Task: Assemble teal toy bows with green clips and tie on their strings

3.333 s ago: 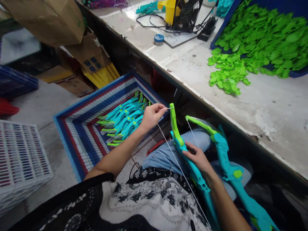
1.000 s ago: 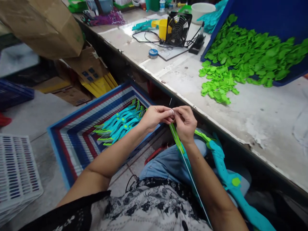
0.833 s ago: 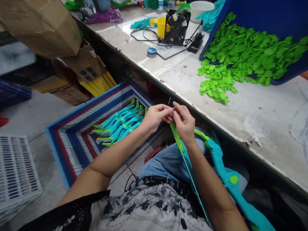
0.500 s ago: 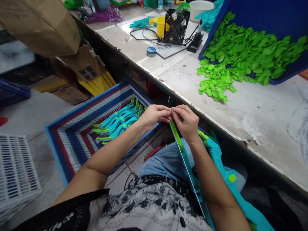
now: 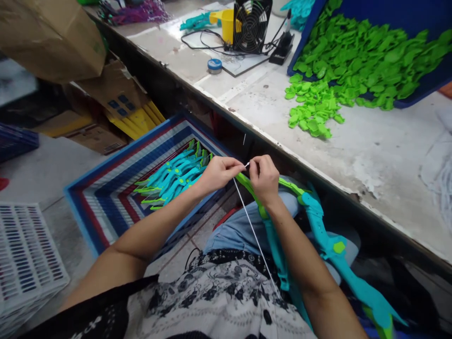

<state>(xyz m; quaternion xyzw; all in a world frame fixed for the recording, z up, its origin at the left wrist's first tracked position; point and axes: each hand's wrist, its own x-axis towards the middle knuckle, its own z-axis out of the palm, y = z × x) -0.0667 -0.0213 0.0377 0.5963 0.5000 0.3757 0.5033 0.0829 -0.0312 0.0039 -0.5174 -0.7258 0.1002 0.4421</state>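
Thumb and fingers of my left hand (image 5: pixel 219 173) pinch a thin white cord (image 5: pixel 251 217), which runs taut down toward my waist. Close beside it, my right hand (image 5: pixel 264 180) is closed on the cord's short end, with a small white bit showing between the hands. Under them, a teal-and-green plastic toy bow (image 5: pixel 276 249) lies along my lap, its green tip partly behind my fingers. A second toy bow (image 5: pixel 314 217) rests to the right, by my knee. My right forearm hides part of the first.
A striped crate (image 5: pixel 84 207) at left holds several similar bows (image 5: pixel 176 176). On the worktable (image 5: pixel 318 174) are a pile of green plastic pieces (image 5: pixel 314 110) spilling from a blue bin (image 5: pixel 402 14), a fan (image 5: pixel 251 26) and a small round tin (image 5: pixel 214 66). A white basket (image 5: pixel 31 254) stands far left.
My hands have come slightly apart and shifted left. The cord has swung away from the bow's green limb, and a white bit shows between my fingers. The view has tilted a little downward.
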